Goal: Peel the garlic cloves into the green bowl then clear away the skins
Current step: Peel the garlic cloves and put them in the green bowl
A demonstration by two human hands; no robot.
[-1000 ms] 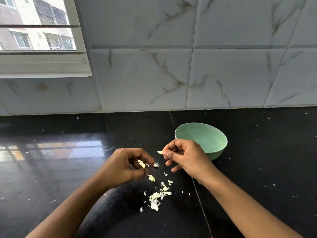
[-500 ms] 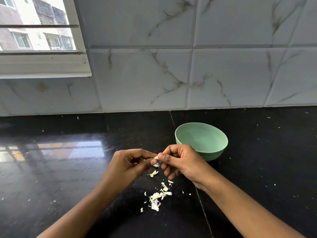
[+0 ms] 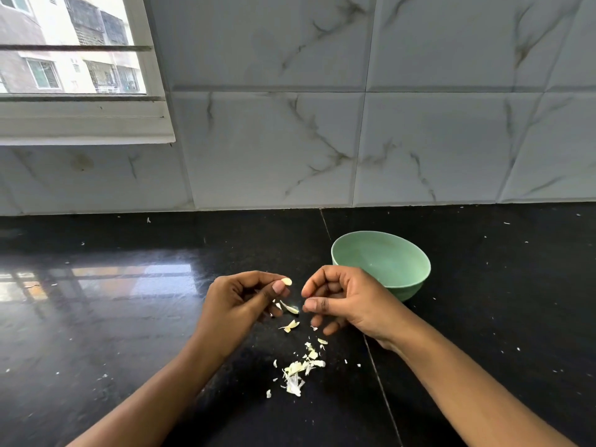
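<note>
My left hand (image 3: 245,304) pinches a small pale garlic clove (image 3: 286,281) between thumb and forefinger, above the black counter. My right hand (image 3: 348,301) is a short gap to its right with fingers curled; I see nothing held in it. A thin strip of skin (image 3: 289,308) hangs between the two hands, near my right thumb tip. Another loose skin piece (image 3: 290,325) is just below it. A scatter of peeled skins (image 3: 300,372) lies on the counter below both hands. The green bowl (image 3: 416,282) stands just behind my right hand, and its inside looks bare.
The black polished counter (image 3: 129,317) runs back to a white marble-tiled wall (image 3: 419,140). A window (image 3: 71,59) sits at the upper left. Tiny skin flecks dot the counter on the right.
My hands had come together at the clove and have now pulled apart. A strip of skin has come away and hangs between them. My left hand still holds the clove.
</note>
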